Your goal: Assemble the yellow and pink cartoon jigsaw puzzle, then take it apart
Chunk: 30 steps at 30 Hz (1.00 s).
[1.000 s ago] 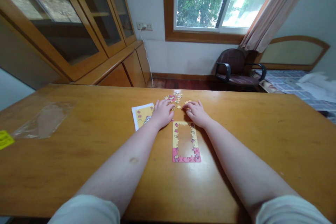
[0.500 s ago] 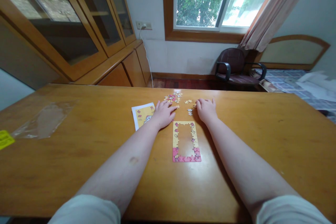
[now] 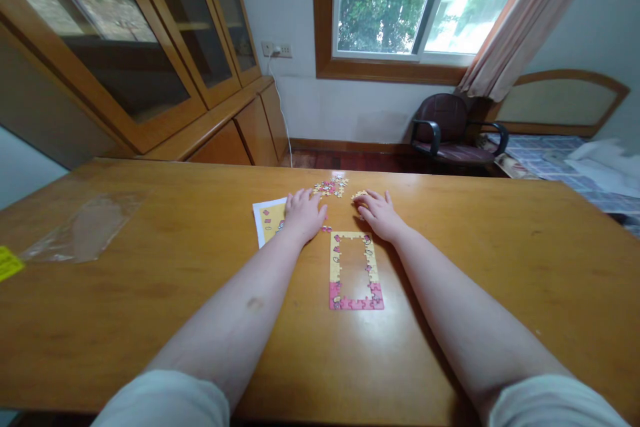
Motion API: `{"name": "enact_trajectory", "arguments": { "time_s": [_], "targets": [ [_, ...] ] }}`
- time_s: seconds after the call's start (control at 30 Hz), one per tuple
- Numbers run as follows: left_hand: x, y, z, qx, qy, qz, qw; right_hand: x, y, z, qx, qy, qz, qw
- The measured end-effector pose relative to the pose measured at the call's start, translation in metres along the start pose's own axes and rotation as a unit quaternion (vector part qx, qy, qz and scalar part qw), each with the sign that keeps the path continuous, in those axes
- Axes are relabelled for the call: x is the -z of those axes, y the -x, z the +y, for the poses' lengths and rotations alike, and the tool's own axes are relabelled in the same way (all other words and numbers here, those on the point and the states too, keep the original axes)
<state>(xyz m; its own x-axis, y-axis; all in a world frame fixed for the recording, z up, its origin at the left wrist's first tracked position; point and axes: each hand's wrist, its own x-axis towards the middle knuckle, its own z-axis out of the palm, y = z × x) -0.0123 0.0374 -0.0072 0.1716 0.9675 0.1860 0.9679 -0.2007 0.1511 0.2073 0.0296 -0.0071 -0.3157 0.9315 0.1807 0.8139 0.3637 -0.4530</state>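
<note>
My left hand (image 3: 304, 215) lies with fingers spread over the right side of a printed picture sheet (image 3: 265, 221), hiding part of it. Beside its thumb is a small pink-and-white puzzle piece or joined pieces (image 3: 326, 228). My right hand (image 3: 379, 215) rests with its fingers apart, fingertips at a few yellow puzzle pieces (image 3: 358, 195); whatever lies under the palm is hidden. Between and beyond the hands is a heap of loose puzzle pieces (image 3: 331, 187). Nearer to me sits a joined rectangular puzzle border (image 3: 356, 304), yellow above and pink below, with bare table inside.
The wooden table (image 3: 200, 347) spans the view. A clear plastic bag (image 3: 87, 230) and a yellow label (image 3: 9, 263) lie at its left. Beyond stand a glass-fronted cabinet (image 3: 200, 100), a dark armchair (image 3: 445, 123) and a bed (image 3: 550, 153).
My right hand has shifted left and its fingers have spread, covering the small cluster of pieces there. My left hand has drawn back slightly left, revealing a piece near its thumb.
</note>
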Motion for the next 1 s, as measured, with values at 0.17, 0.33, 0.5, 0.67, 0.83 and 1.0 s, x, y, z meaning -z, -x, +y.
{"name": "enact_trajectory", "arguments": {
  "time_s": [0.17,0.33,0.5,0.67,0.83,1.0],
  "targets": [
    [-0.002,-0.001,0.0,0.001,-0.011,-0.042,0.999,-0.001,-0.003,0.009,-0.056,-0.013,0.082,0.995],
    [-0.002,0.0,0.002,-0.03,-0.01,-0.048,0.998,-0.005,-0.002,0.001,-0.008,0.004,0.041,0.999],
    [-0.003,0.002,0.002,-0.065,0.007,-0.032,0.997,-0.008,-0.001,-0.008,0.033,0.021,0.017,0.999],
    [-0.001,0.002,0.002,-0.093,0.04,-0.01,0.995,-0.008,0.0,-0.008,0.026,0.023,0.011,0.999],
    [0.002,0.0,0.001,-0.049,0.059,0.022,0.997,-0.007,0.0,-0.01,0.029,0.026,0.015,0.999],
    [0.002,0.001,0.002,-0.087,0.046,0.002,0.995,-0.004,0.001,-0.015,0.027,0.024,0.001,0.999]
  ]
}}
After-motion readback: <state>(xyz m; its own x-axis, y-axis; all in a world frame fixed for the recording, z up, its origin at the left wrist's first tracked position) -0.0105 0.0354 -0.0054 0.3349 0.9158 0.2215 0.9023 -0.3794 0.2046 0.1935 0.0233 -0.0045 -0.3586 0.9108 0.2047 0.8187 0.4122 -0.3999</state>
